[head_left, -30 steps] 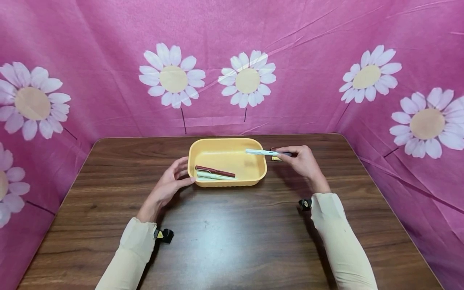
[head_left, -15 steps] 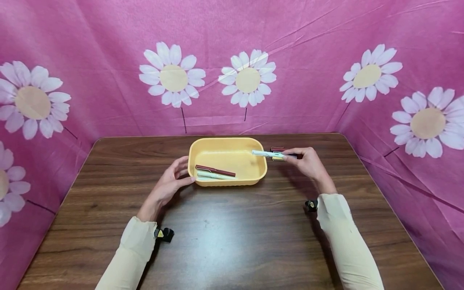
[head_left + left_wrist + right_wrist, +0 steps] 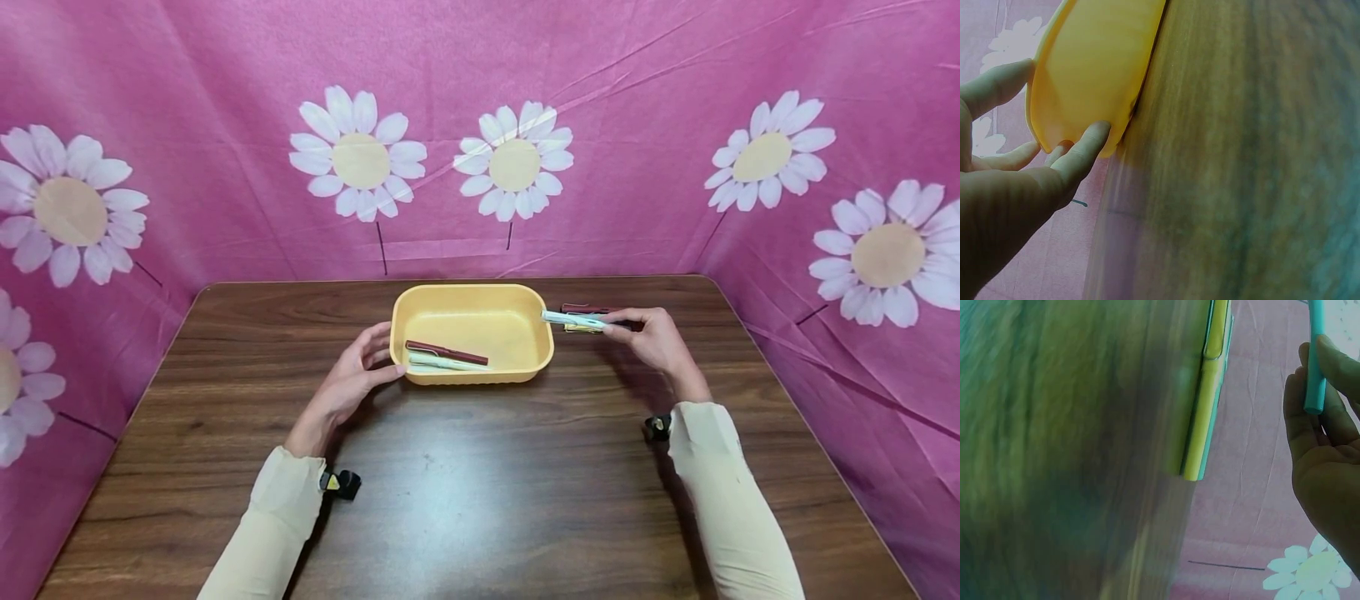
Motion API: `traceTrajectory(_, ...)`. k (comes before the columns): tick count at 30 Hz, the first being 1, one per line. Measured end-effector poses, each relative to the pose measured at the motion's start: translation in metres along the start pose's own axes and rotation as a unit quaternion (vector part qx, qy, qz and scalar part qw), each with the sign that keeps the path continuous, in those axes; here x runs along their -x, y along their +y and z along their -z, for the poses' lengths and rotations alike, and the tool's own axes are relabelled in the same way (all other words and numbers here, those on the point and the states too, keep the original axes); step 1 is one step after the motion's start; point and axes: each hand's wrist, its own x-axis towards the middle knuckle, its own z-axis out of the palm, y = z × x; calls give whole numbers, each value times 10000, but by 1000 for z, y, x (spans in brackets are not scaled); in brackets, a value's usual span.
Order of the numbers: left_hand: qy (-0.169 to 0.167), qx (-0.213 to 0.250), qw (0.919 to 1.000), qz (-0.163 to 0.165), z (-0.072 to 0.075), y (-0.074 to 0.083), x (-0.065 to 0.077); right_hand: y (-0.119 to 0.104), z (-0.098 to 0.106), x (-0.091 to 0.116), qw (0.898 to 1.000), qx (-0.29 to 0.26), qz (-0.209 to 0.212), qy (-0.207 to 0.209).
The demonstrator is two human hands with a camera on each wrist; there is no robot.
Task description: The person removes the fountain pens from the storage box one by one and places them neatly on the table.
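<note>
A yellow plastic basket (image 3: 472,377) stands near the table's back edge. At its left end my left hand (image 3: 347,383) holds the corner, thumb at the front, fingers against the end wall (image 3: 1091,69). A dark red pen (image 3: 446,352) and pale green pens (image 3: 446,363) lie inside along the front wall. My right hand (image 3: 656,342) pinches a light blue pen (image 3: 562,318) between thumb and fingers, just right of the basket; its turquoise-looking barrel (image 3: 1315,381) shows in the right wrist view. Beside it on the table are a dark red pen (image 3: 585,309) and a yellow pen (image 3: 1205,415), partly hidden.
The brown wooden table (image 3: 450,500) extends in front of the basket. A pink cloth (image 3: 637,225) with white flowers hangs behind and at both sides. In the right wrist view a turquoise edge shows along the yellow pen.
My right hand has moved right with the light blue pen, from over the basket's right end to just outside its rim. More of the pens on the table shows. The left hand stays put.
</note>
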Motion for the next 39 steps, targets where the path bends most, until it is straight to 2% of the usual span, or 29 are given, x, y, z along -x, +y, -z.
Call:
traceTrajectory(7,2,3,10000,3,0,0,0,10,7,6,9999,142,-43,64)
traceTrajectory(12,0,14,10000,-7,0,1,0,18,11,10,9991,311,-260,-142)
traceTrajectory(21,-1,20,10000,-21,0,1,0,31,15,13,9979,426,-251,-423)
traceTrajectory(26,4,-11,10000,1,0,0,0,37,18,13,9967,436,-381,-562)
traceTrajectory(35,17,-34,10000,29,0,0,0,39,20,10,9905,830,-697,-852)
traceTrajectory(39,10,-24,10000,-23,0,1,0,39,21,9,9897,812,-773,-895)
